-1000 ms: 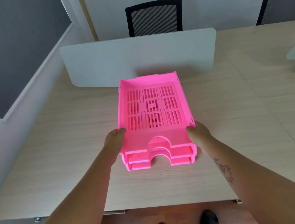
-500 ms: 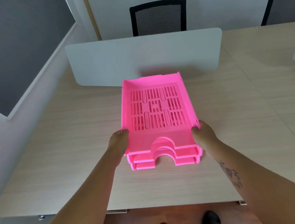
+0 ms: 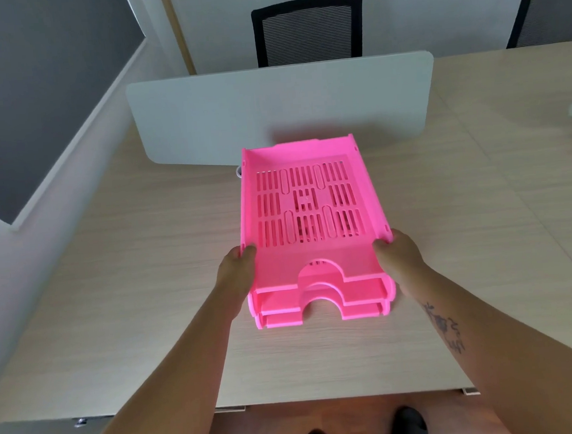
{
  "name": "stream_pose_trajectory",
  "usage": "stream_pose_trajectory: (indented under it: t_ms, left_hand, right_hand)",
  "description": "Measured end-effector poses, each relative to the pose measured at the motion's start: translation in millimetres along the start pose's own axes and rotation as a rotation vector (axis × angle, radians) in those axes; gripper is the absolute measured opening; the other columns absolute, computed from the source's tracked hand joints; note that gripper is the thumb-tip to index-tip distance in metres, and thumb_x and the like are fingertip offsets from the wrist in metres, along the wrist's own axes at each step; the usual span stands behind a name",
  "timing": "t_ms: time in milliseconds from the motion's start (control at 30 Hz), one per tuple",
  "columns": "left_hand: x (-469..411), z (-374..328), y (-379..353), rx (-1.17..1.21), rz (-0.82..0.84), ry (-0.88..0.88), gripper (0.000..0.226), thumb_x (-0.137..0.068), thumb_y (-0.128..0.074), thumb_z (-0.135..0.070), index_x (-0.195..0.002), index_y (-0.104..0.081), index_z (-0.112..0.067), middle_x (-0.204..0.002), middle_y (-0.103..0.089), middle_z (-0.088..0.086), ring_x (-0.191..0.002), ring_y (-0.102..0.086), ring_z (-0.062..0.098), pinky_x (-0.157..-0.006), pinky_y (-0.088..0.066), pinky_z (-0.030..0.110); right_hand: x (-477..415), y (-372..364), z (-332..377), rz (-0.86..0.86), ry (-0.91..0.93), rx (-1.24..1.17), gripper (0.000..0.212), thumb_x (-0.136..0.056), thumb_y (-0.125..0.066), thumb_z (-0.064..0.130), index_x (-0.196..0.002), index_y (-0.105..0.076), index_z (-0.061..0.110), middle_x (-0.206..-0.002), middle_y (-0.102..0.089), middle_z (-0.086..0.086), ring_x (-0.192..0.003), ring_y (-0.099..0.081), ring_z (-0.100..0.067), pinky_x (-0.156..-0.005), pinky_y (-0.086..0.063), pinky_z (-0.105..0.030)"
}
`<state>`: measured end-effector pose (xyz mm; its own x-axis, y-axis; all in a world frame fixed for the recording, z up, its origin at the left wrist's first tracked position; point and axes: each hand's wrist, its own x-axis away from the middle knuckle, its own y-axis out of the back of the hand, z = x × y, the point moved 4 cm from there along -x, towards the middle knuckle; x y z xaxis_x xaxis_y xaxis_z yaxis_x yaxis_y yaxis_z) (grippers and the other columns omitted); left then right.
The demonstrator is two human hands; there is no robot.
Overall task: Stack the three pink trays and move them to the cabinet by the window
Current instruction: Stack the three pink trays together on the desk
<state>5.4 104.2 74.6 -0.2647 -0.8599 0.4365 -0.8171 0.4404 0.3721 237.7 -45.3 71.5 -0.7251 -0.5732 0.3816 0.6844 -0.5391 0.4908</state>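
Note:
Three bright pink slotted trays [image 3: 308, 215] form one stack in the middle of the wooden desk [image 3: 118, 281], their arched front openings facing me. My left hand [image 3: 236, 272] grips the stack's left side near the front. On the opposite side, my right hand [image 3: 399, 259] clasps the right wall. The fingers of both hands are hidden under or behind the tray walls. I cannot tell whether the stack rests on the desk or hangs just above it.
A white divider panel [image 3: 201, 120] stands across the desk right behind the stack. Two black mesh chairs [image 3: 307, 30] [image 3: 549, 11] sit beyond it. A wall with a dark panel [image 3: 27, 83] runs along the left. My shoes [image 3: 410, 426] show below the desk's front edge.
The stack and both hands sit slightly more to the right and nearer in the view; my grip on its two sides is unchanged.

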Motion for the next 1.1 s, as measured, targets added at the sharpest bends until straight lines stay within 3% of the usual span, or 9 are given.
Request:
stream_pose_trajectory:
  t_ms: [233, 333, 467, 633, 733, 833, 933, 1033, 1100]
  left_hand:
    - [6, 5, 3, 0.051, 0.007, -0.020, 0.023, -0.100, -0.040, -0.033, -0.106, -0.058, -0.018, -0.094, -0.065, 0.000, -0.080, -0.059, 0.013, -0.058, -0.041, 0.024]
    - [15, 22, 0, 0.052, 0.013, -0.055, 0.023, -0.100, -0.039, -0.027, -0.109, -0.059, -0.020, -0.100, -0.069, 0.006, -0.089, -0.064, 0.022, -0.061, -0.049, 0.029]
    - [20, 35, -3, 0.091, -0.030, -0.091, 0.026, -0.098, -0.037, -0.021, -0.112, -0.059, -0.017, -0.102, -0.069, 0.012, -0.092, -0.066, 0.027, -0.069, -0.057, 0.037]
    - [22, 40, -5, 0.104, -0.056, -0.107, 0.023, -0.095, -0.039, -0.015, -0.115, -0.049, -0.013, -0.102, -0.064, 0.012, -0.089, -0.063, 0.026, -0.065, -0.056, 0.035]
    - [25, 43, -7, 0.118, -0.073, -0.120, 0.022, -0.094, -0.038, -0.010, -0.114, -0.045, -0.015, -0.096, -0.060, 0.009, -0.080, -0.060, 0.021, -0.058, -0.053, 0.034]
    - [30, 47, -10, 0.156, -0.083, -0.114, 0.022, -0.094, -0.038, -0.011, -0.113, -0.045, -0.018, -0.096, -0.062, 0.011, -0.076, -0.061, 0.021, -0.066, -0.058, 0.048]
    - [31, 50, -12, 0.186, -0.091, -0.123, 0.021, -0.095, -0.039, -0.012, -0.113, -0.045, -0.021, -0.099, -0.062, 0.011, -0.082, -0.060, 0.024, -0.067, -0.059, 0.047]
    - [28, 59, -15, 0.286, -0.014, -0.055, 0.023, -0.098, -0.044, -0.021, -0.121, -0.044, -0.020, -0.103, -0.064, 0.007, -0.087, -0.064, 0.020, -0.064, -0.053, 0.031]
    - [24, 69, -21, 0.357, 0.081, 0.018, 0.040, -0.098, -0.046, -0.040, -0.133, -0.045, -0.020, -0.110, -0.070, 0.009, -0.094, -0.069, 0.025, -0.073, -0.055, 0.034]
  right_hand:
    - [4, 3, -5, 0.037, -0.011, 0.009, 0.033, -0.101, -0.040, 0.018, -0.129, -0.053, 0.003, -0.081, -0.057, -0.009, -0.074, -0.057, -0.028, -0.060, -0.050, -0.035]
    - [14, 3, -15, 0.037, 0.025, 0.039, 0.038, -0.103, -0.037, 0.016, -0.137, -0.047, 0.003, -0.104, -0.064, -0.029, -0.095, -0.065, -0.047, -0.077, -0.057, -0.054]
    - [21, -2, -28, -0.011, 0.082, 0.008, 0.038, -0.102, -0.038, 0.013, -0.138, -0.047, 0.005, -0.090, -0.064, -0.014, -0.077, -0.064, -0.031, -0.061, -0.057, -0.040]
    - [23, -5, -36, -0.083, 0.104, -0.075, 0.030, -0.100, -0.040, 0.009, -0.129, -0.049, 0.005, -0.100, -0.063, -0.023, -0.070, -0.060, -0.027, -0.055, -0.056, -0.038]
    - [24, -8, -37, -0.088, 0.107, -0.130, 0.027, -0.101, -0.042, 0.013, -0.126, -0.050, 0.013, -0.104, -0.063, -0.024, -0.078, -0.063, -0.032, -0.065, -0.059, -0.048]
    - [24, -10, -38, -0.070, 0.086, -0.210, 0.018, -0.101, -0.044, 0.020, -0.117, -0.050, 0.025, -0.106, -0.065, -0.020, -0.092, -0.067, -0.037, -0.071, -0.060, -0.050]
    - [21, -14, -44, -0.044, 0.016, -0.309, 0.025, -0.101, -0.046, 0.029, -0.125, -0.052, 0.027, -0.107, -0.068, -0.011, -0.093, -0.069, -0.031, -0.072, -0.060, -0.042]
    - [16, -19, -54, 0.037, -0.076, -0.351, 0.043, -0.095, -0.051, 0.047, -0.130, -0.054, 0.023, -0.108, -0.071, -0.010, -0.091, -0.072, -0.031, -0.078, -0.060, -0.050]
    - [13, -23, -62, 0.103, -0.123, -0.362, 0.057, -0.083, -0.056, 0.062, -0.127, -0.057, 0.025, -0.106, -0.074, -0.009, -0.090, -0.074, -0.031, -0.080, -0.058, -0.057]
